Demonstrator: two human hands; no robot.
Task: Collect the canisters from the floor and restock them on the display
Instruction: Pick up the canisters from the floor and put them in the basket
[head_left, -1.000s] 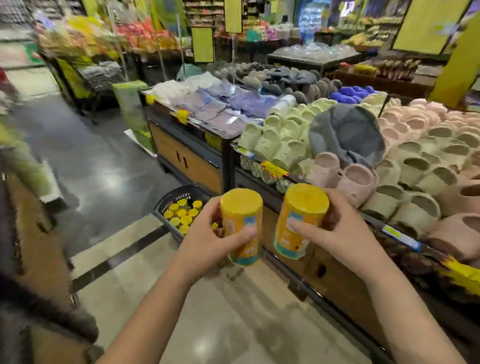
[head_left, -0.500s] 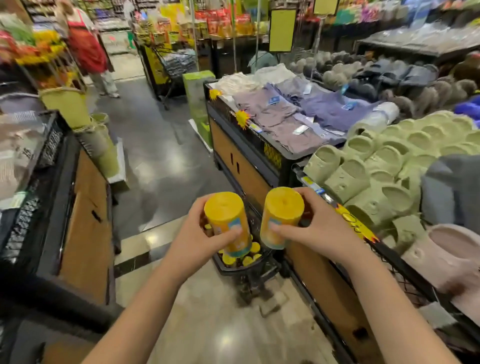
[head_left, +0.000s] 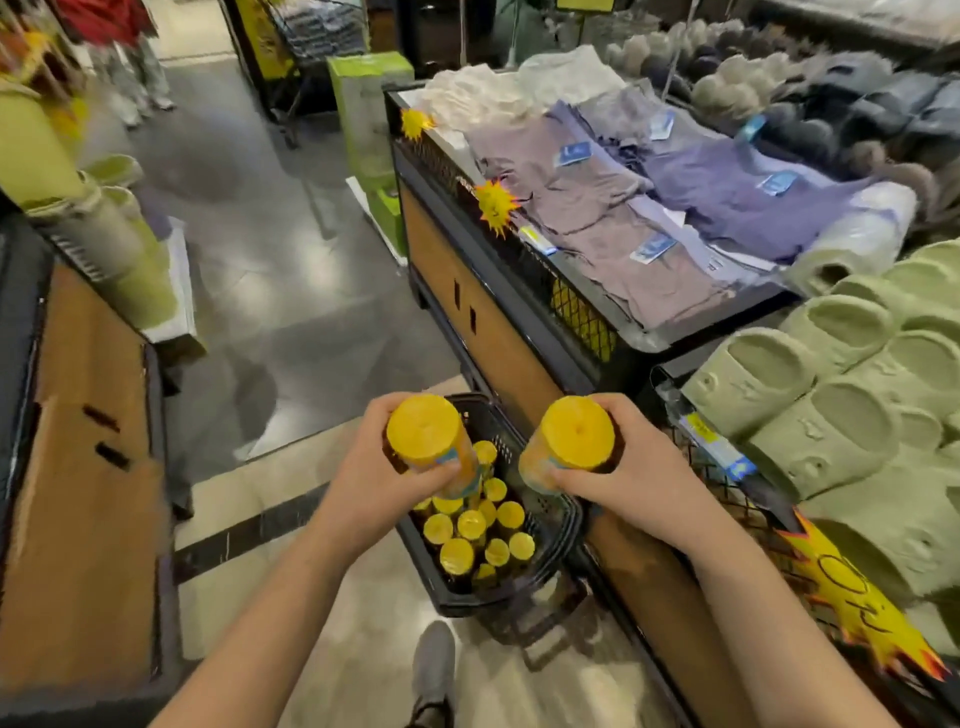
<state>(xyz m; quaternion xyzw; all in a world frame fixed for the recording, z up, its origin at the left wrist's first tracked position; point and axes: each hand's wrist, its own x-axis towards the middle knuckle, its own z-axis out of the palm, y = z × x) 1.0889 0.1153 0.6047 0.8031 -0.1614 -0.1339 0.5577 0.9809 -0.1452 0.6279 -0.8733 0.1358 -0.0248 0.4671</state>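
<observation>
Canisters (head_left: 472, 530) waiting: a bunch standing lids-up in the black basket (head_left: 501, 423) on the floor (head_left: 291, 322), right under the hands
Left hand (head_left: 374, 493): fingers wrapped round the left canister (head_left: 431, 441)
Right hand (head_left: 644, 483): curled round the right canister (head_left: 571, 441), same grip
Axis: both tubes near upright, lids tipped toward the camera
Next move: my guess is carry them to the display, can't tell which one though; right hand's nearer the table (head_left: 639, 577) with the slippers (head_left: 831, 426)
Look: yellow lid, orange label, blue band, looks like a rigid tube
</observation>
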